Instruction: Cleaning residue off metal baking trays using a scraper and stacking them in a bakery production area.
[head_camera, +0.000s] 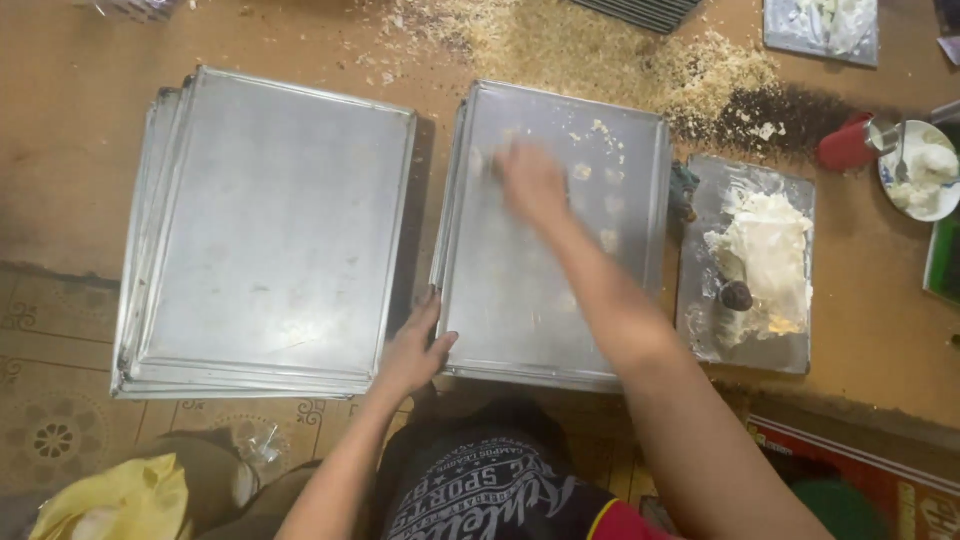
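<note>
**Inspector:** Two stacks of rectangular grey metal baking trays lie side by side on the brown desk (60, 150). Report the hands.

**Assistant:** The left hand (415, 352) is open, fingers spread, pressing the near left corner of the centre stack of trays (500, 290). The right hand (532, 182) rests on the top tray toward its far end; it is blurred, so I cannot tell whether it is open or closed.

**Inspector:** Step in hand?

**Assistant:** By my judgement, rubbing or greasing the top tray; pale smears dot its upper right part. Covering the rest would call for a steady left-hand brace and more fat on the fingers.

**Inspector:** The other stack?

**Assistant:** The left stack of trays (270, 230), left of centre, shows a bare top surface.

**Inspector:** Containers?

**Assistant:** A small flat metal tray (790, 350) at right holds a white greasy mass (768, 250) and a dark round lump (737, 296). A white round plate (890, 185) at the far right holds white lumps and a spoon. Crumbs (600, 45) scatter across the upper centre.
</note>
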